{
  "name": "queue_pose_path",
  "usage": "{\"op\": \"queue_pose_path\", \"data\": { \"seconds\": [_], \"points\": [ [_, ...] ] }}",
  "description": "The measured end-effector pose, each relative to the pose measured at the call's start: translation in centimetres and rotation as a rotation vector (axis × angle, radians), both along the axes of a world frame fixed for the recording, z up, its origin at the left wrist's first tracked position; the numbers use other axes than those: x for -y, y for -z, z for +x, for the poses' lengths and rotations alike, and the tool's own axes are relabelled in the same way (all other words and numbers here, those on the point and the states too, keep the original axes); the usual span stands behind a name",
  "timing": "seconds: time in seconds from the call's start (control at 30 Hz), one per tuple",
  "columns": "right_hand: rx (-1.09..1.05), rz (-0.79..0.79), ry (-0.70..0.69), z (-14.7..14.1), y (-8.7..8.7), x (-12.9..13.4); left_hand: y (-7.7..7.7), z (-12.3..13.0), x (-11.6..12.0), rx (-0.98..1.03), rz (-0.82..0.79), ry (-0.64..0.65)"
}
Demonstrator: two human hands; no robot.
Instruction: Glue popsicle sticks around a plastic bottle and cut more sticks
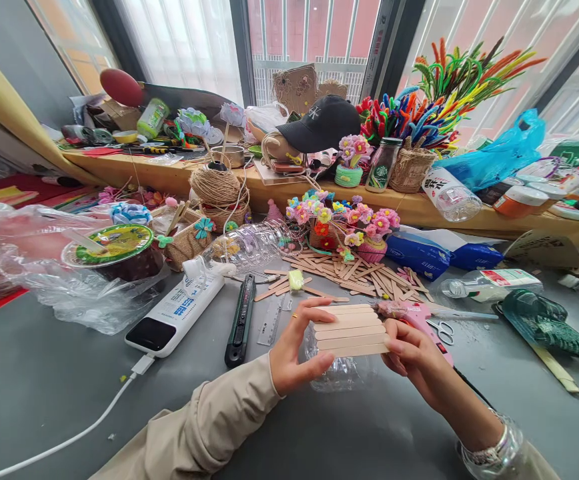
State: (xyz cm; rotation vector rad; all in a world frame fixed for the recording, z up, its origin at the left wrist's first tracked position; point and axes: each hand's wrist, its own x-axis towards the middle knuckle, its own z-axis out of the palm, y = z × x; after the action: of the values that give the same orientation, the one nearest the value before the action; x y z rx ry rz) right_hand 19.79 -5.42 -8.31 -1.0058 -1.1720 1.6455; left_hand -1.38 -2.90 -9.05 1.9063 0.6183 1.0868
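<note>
Several pale wooden craft sticks [352,331] lie side by side as a flat panel between my hands, just above the table. My left hand [297,350] curves round the panel's left end, with fingertips at the far edge and the thumb near the close edge. My right hand [414,353] pinches the right end between thumb and fingers. A clear plastic piece [342,377] shows under the panel; whether it is joined to the sticks I cannot tell. Close by on the right lies a pink glue gun [412,317], partly hidden behind my right hand.
Beyond my hands spreads a heap of loose craft sticks [349,270]. To the left lie a utility knife [241,320], a clear ruler [270,320] and a white power bank [177,313] with a cable. Scissors [442,331] and a clear bottle [492,283] lie right.
</note>
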Motion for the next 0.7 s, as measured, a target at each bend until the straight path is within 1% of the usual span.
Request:
{"op": "queue_pose_path", "data": {
  "seconds": [0.13, 0.43, 0.7],
  "points": [
    [0.028, 0.038, 0.007, 0.04, 0.21, 0.06, -0.02, 0.03, 0.01, 0.008, -0.018, -0.003],
    [0.194, 0.126, 0.026, -0.17, 0.09, 0.53, 0.02, -0.02, 0.06, 0.036, -0.024, 0.015],
    [0.202, 0.145, 0.048, -0.2, 0.39, 0.61, 0.0, 0.27, 0.09, 0.074, -0.053, -0.023]
  ]
}}
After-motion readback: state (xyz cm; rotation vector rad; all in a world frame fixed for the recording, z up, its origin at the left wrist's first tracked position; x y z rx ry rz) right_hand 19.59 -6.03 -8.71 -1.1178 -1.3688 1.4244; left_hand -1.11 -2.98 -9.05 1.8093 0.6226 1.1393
